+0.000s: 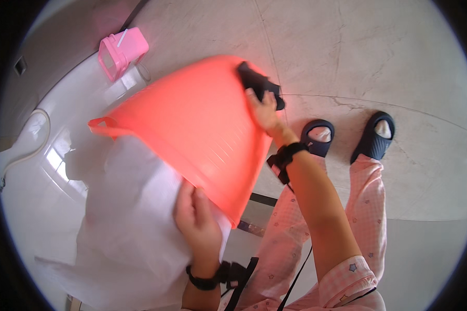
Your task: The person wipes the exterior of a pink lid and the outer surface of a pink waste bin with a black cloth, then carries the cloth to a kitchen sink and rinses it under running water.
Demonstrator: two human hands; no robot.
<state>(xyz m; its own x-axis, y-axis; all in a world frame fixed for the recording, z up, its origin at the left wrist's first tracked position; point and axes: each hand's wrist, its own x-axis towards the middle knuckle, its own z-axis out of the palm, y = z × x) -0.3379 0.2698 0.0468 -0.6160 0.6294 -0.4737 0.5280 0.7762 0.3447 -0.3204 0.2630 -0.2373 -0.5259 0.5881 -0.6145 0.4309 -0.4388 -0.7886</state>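
Note:
A large coral-coloured plastic tub [186,116] lies tipped, its rim towards the lower left and a loop handle at its left end. My left hand [198,225] grips the rim, thumb outside, with fingertips hidden by the tub and the white sheet. This thin white sheet or bag [132,225] comes out of the tub's mouth and spreads to the lower left. On the tub's outer wall near its base, my right hand [265,112] presses a crumpled black cloth [257,81], fingers slightly blurred. Black bands with small devices are on both wrists.
A small pink bucket [130,48] lies at the upper left by a glossy white surface [35,202]. Across that surface curves a pale hose [43,144]. My feet in dark slippers [375,136] stand on grey tiled floor [404,77], right of the tub.

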